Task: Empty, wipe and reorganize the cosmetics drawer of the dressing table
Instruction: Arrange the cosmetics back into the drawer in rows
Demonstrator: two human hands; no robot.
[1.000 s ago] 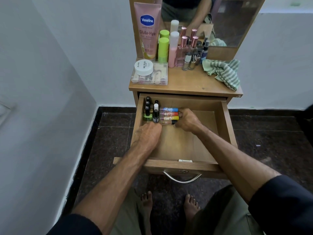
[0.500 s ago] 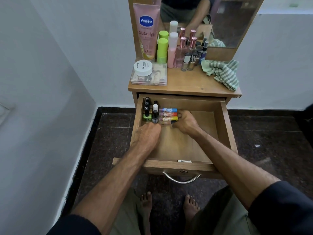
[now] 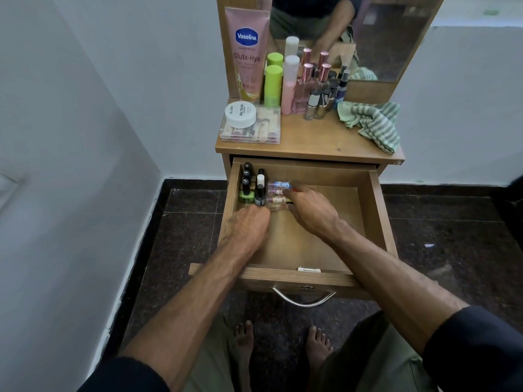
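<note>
The wooden drawer (image 3: pixel 376 222) is pulled out. Several dark-capped nail polish bottles (image 3: pixel 246 182) stand in its back left corner. Beside them lie a few colourful lip balm tubes (image 3: pixel 278 191), side by side. My left hand (image 3: pixel 249 226) is inside the drawer, knuckles up, with its fingertips against the nearest tube. My right hand (image 3: pixel 310 209) reaches in from the right, and its fingers and thumb lie over the tubes' cap ends and hide them. On the tabletop (image 3: pixel 317 142) are a striped green cloth (image 3: pixel 376 123), a clear cosmetics box (image 3: pixel 250 128) and a white jar (image 3: pixel 240 114).
A pink Vaseline tube (image 3: pixel 247 52), green and pink bottles (image 3: pixel 273 84) and small perfume and polish bottles (image 3: pixel 317 89) stand before the mirror (image 3: pixel 396 38). The drawer's right half shows bare wood. A metal handle (image 3: pixel 304 299) hangs in front. My bare feet (image 3: pixel 280 346) are on the dark floor.
My right hand has slid left and back, so its fingers now cover the tubes' caps. My left hand has stayed at the tubes' near side. The view has shifted slightly.
</note>
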